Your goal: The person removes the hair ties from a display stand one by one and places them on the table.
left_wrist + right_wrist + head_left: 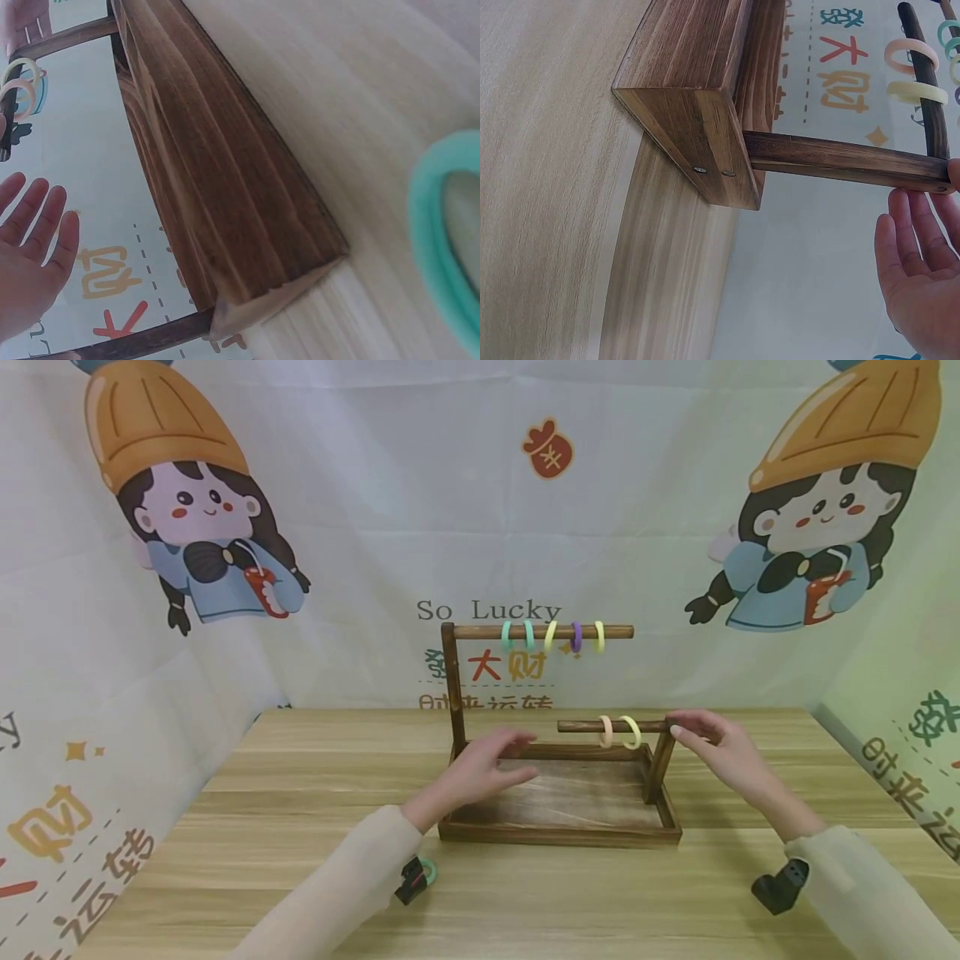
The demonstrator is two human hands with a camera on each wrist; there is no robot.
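Observation:
A dark wooden rack (558, 836) has a tray base and two posts with bars. At the top of its shorter right post, my right hand (722, 752) pinches the corner between thumb and fingers. A peach ring (900, 46) and a pale yellow ring (919, 91) hang on that lower bar. My left hand (480, 768) hovers over the left part of the tray, thumb and fingers apart, holding nothing. Several teal, yellow and purple rings hang on the upper bar (476, 632). A green ring (429, 225) lies on the table by the tray's left front corner.
The rack stands on a wood-grain table (300, 793). A white printed cloth (375, 485) hangs behind and at the sides. Black wrist cameras are strapped under both sleeves, the left one (409, 882) close to the green ring.

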